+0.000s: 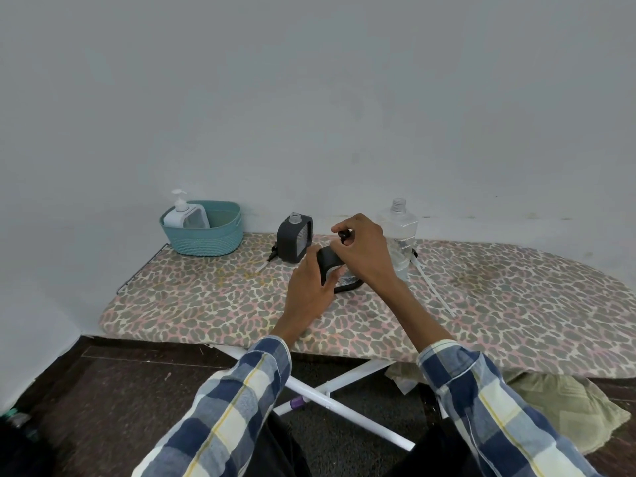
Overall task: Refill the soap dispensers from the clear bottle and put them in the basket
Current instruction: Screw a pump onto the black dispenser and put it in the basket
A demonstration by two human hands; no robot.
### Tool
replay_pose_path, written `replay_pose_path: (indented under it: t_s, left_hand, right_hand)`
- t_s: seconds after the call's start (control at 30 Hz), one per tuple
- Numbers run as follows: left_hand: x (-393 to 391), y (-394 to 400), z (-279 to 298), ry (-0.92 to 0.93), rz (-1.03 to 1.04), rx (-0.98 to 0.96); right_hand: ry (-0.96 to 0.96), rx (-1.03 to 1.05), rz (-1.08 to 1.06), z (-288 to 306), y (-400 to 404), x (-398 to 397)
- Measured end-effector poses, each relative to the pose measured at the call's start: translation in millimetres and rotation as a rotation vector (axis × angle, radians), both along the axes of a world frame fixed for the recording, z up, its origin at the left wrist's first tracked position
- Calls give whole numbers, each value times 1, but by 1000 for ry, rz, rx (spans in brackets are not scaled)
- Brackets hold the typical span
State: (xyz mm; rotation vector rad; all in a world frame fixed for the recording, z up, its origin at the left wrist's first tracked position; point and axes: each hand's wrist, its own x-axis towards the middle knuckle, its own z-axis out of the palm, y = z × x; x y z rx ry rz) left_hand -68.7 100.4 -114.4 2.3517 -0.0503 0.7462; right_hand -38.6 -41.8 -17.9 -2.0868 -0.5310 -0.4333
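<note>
Pale grey wall fills the upper half of the head view, and below it an ironing board with a leopard-print cover runs across the frame on white crossed legs over a dark floor. At the board's far left corner sits a teal basket, and inside it a white dispenser stands upright with its pump head on. Just right of the basket, apart from it, a dark dispenser stands on the board with its neck open and no pump; a loose pump with its tube lies on the cover beside its base. Near the middle of the board a second dark dispenser is tilted between both hands. The left hand wraps its fingers around the dispenser's left side and grips the body. The right hand is over the top, fingertips pinched closed on a small black pump head at the dispenser's neck. Behind the right hand the clear bottle stands upright on the board, uncapped, partly full of clear liquid. A white tube lies on the cover to its right. Both forearms wear blue, white and yellow plaid sleeves. A greenish cloth lies on the floor under the board's right end.
</note>
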Motion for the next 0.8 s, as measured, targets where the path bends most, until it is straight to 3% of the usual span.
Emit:
replay_pose_path:
  t_s: [0.5, 0.8]
  left_hand:
    - [-3, -5, 8, 108, 39, -26]
    - [-12, 0, 7, -2, 120, 16]
  right_hand:
    - [75, 57, 145, 3, -18, -1]
    - [42, -21, -8, -2, -34, -6]
